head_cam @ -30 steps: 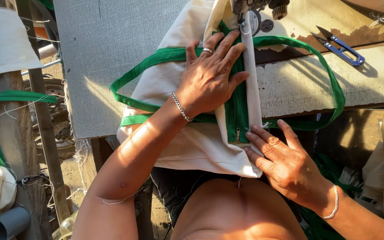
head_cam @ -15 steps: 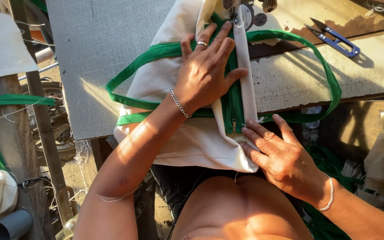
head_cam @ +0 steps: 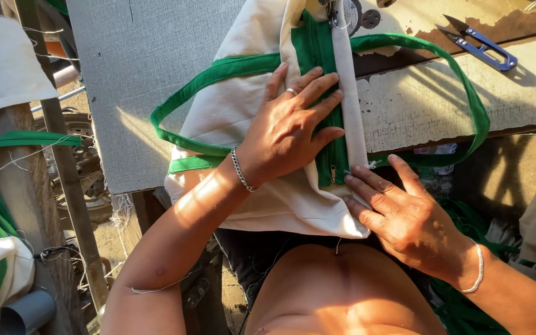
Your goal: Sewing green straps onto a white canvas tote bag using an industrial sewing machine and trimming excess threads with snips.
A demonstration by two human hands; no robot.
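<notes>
Cream cloth bag (head_cam: 249, 105) lies under spread left hand (head_cam: 286, 133) fingers; right hand (head_cam: 404, 214) fingertips pin its edge.

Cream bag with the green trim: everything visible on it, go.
The cream bag looks like cotton canvas, edged with green binding, with a long green strap looping out over the worn table. A green zipper runs along it. It lies flat, near edge overhanging toward the person. The left hand presses it flat; the right hand fingers its near corner.
</notes>
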